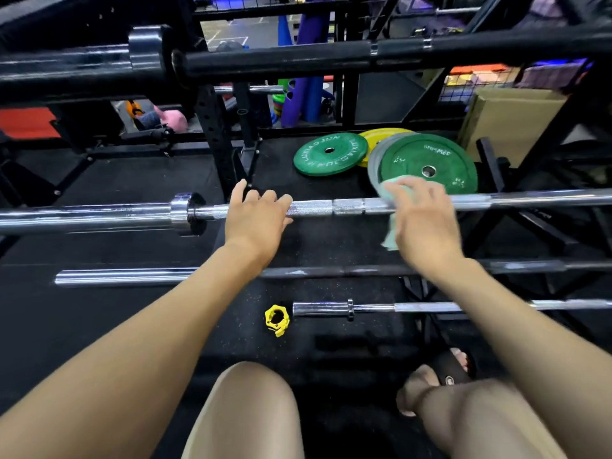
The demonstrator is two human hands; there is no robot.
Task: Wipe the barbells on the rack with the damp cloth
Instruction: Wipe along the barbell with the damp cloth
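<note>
Chrome barbell [331, 207] runs left-right across mid-frame. My right hand [424, 220] presses the green cloth [390, 223] onto it, fingers curled loosely over it; my left hand [258, 217] grips the shaft, steadying. Unwiped stretch, I judge, lies rightward.

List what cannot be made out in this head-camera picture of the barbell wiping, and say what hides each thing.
- Right hand: motion blur; its grip on the cloth is unclear.
- Cloth: mostly hidden behind that hand; dampness cannot be judged.
- Chrome barbell: both ends cut off by the frame edges.
- Yellow plate: largely covered by the green plates.
- Left hand: fingertips hidden behind the bar.
</note>
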